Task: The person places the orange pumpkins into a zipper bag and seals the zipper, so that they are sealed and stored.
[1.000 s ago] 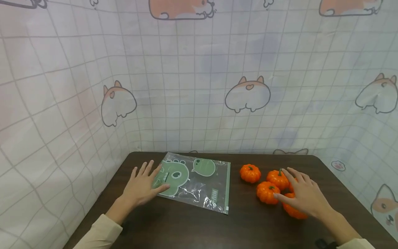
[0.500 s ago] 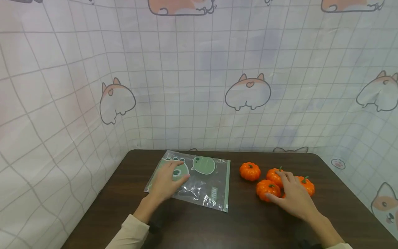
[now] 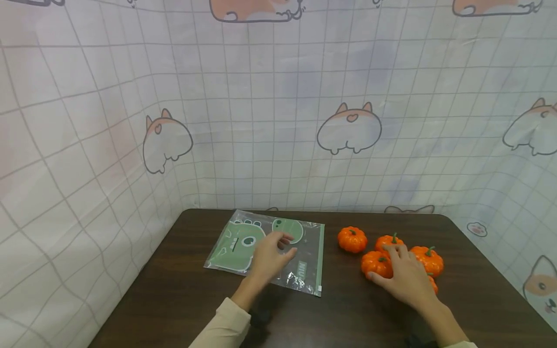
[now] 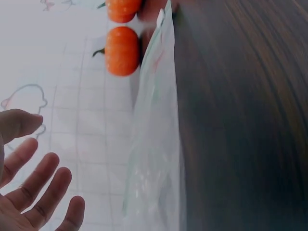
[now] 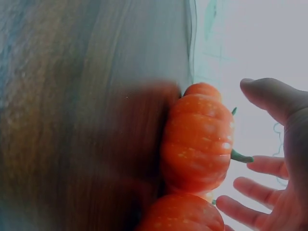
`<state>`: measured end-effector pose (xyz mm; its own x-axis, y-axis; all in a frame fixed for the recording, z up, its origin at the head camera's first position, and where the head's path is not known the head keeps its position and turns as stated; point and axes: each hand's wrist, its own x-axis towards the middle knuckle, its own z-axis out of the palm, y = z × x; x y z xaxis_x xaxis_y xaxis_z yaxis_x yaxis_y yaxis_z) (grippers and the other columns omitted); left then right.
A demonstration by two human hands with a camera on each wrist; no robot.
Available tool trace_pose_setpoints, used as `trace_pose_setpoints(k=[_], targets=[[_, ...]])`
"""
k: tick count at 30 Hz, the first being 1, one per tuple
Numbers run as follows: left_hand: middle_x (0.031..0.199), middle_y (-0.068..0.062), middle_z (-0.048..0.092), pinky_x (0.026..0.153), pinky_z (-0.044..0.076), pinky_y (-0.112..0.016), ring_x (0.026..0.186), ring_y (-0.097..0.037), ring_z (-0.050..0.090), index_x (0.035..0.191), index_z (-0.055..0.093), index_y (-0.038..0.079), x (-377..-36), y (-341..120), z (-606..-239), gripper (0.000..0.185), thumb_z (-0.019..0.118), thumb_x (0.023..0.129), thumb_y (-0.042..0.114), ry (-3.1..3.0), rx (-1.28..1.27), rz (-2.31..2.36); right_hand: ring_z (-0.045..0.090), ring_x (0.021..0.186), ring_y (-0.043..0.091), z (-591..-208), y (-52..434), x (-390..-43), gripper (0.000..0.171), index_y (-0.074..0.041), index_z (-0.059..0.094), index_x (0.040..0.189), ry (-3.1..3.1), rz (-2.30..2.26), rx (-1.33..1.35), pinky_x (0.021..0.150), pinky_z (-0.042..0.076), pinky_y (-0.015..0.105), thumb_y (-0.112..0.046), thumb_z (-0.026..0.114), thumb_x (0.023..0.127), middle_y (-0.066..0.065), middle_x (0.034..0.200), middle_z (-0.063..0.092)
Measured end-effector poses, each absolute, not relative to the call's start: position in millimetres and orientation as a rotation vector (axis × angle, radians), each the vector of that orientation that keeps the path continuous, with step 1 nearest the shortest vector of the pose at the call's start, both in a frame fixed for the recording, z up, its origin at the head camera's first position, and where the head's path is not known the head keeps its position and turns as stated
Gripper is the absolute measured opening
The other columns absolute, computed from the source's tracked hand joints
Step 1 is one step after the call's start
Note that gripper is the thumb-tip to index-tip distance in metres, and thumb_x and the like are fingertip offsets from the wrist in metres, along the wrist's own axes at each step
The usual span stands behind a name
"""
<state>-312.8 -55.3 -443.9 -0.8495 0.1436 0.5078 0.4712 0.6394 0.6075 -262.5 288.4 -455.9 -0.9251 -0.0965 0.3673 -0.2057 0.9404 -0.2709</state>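
Bag (image 3: 265, 251), clear plastic with a green cartoon print, flat on the dark counter (image 3: 183, 299) toward the back left, zip edge turned to the right and so facing the pumpkins. Probably laid that way to keep its mouth close to what sits beside it. Seen edge-on from the left wrist as a thin, crinkled sheet (image 4: 156, 144) against the wood.

Left hand (image 3: 270, 256) over the bag's middle, palm down, fingers (image 4: 36, 185) spread and loose, pinching nothing; contact with the plastic hard to confirm, though placed as if to pin the sheet flat.

Pumpkins, small and orange, clustered just right of the bag: one apart at the left (image 3: 352, 239), the others (image 3: 427, 260) bunched and touching, likely gathered for easy reach.

Right hand (image 3: 402, 275) draped over the cluster, fingers (image 5: 255, 192) fanned and relaxed, fingertips near the front pumpkin (image 3: 376, 263) and the back one (image 3: 388, 241), no grip closed.
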Motion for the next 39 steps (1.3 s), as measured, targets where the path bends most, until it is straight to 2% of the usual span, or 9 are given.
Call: trace_pose_setpoints(k=[5, 10, 15, 19, 29, 35, 39], targets=[[0.098, -0.006, 0.075, 0.075, 0.054, -0.03, 0.088, -0.023, 0.07, 0.105, 0.074, 0.013, -316.6, -37.1, -450.9, 0.025, 0.082, 0.082, 0.017, -2.459, -0.499, -1.154, 0.056, 0.111, 0.054, -456.6, 287.9, -262.2, 0.083, -0.002, 0.054, 0.14, -2.759, 0.479, 0.208, 0.087, 0.042, 0.072, -0.057, 0.078, 0.082, 0.027, 0.133, 0.053], [0.099, -0.003, 0.076, 0.074, 0.052, -0.03, 0.088, -0.021, 0.069, 0.105, 0.074, 0.016, -317.3, -22.7, -459.3, 0.025, 0.082, 0.083, 0.023, -2.529, -0.453, -1.154, 0.055, 0.116, 0.057, -458.5, 287.8, -262.5, 0.081, -0.003, 0.054, 0.14, -2.773, 0.497, 0.197, 0.093, 0.037, 0.076, -0.056, 0.078, 0.083, 0.027, 0.135, 0.053], [0.101, -0.003, 0.075, 0.073, 0.051, -0.033, 0.087, -0.018, 0.067, 0.102, 0.073, 0.019, -318.2, -11.0, -465.2, 0.024, 0.083, 0.081, 0.027, -2.636, -0.413, -1.107, 0.056, 0.114, 0.059, -460.9, 287.3, -263.3, 0.079, -0.004, 0.055, 0.138, -2.776, 0.467, 0.194, 0.093, 0.037, 0.075, -0.055, 0.078, 0.082, 0.028, 0.133, 0.054], [0.099, -0.003, 0.074, 0.074, 0.05, -0.036, 0.09, -0.022, 0.067, 0.102, 0.073, 0.019, -320.2, -3.2, -468.8, 0.031, 0.086, 0.077, 0.033, -2.725, -0.41, -1.014, 0.057, 0.111, 0.059, -462.4, 286.4, -264.3, 0.079, -0.004, 0.056, 0.137, -2.779, 0.442, 0.181, 0.093, 0.038, 0.075, -0.054, 0.079, 0.081, 0.028, 0.131, 0.055], [0.101, -0.001, 0.069, 0.081, 0.049, -0.043, 0.098, -0.024, 0.063, 0.107, 0.07, 0.019, -323.1, 6.5, -477.5, 0.047, 0.089, 0.071, 0.044, -2.829, -0.368, -0.822, 0.057, 0.102, 0.06, -459.2, 284.8, -268.2, 0.08, -0.003, 0.057, 0.135, -2.825, 0.411, 0.145, 0.09, 0.039, 0.074, -0.055, 0.081, 0.079, 0.032, 0.128, 0.055], [0.11, -0.005, 0.068, 0.089, 0.048, -0.051, 0.109, -0.029, 0.061, 0.104, 0.07, 0.019, -326.1, 9.1, -481.2, 0.051, 0.09, 0.068, 0.048, -2.895, -0.332, -0.781, 0.057, 0.107, 0.056, -461.6, 283.3, -270.8, 0.077, -0.002, 0.058, 0.131, -2.863, 0.397, 0.125, 0.095, 0.039, 0.073, -0.051, 0.083, 0.077, 0.03, 0.126, 0.057], [0.105, -0.005, 0.063, 0.093, 0.045, -0.056, 0.11, -0.03, 0.056, 0.095, 0.068, 0.019, -327.3, 11.6, -480.8, 0.05, 0.091, 0.065, 0.052, -2.939, -0.311, -0.727, 0.059, 0.104, 0.052, -463.9, 283.2, -272.5, 0.075, -0.001, 0.059, 0.129, -2.845, 0.402, 0.139, 0.093, 0.041, 0.07, -0.046, 0.086, 0.075, 0.028, 0.123, 0.059]])
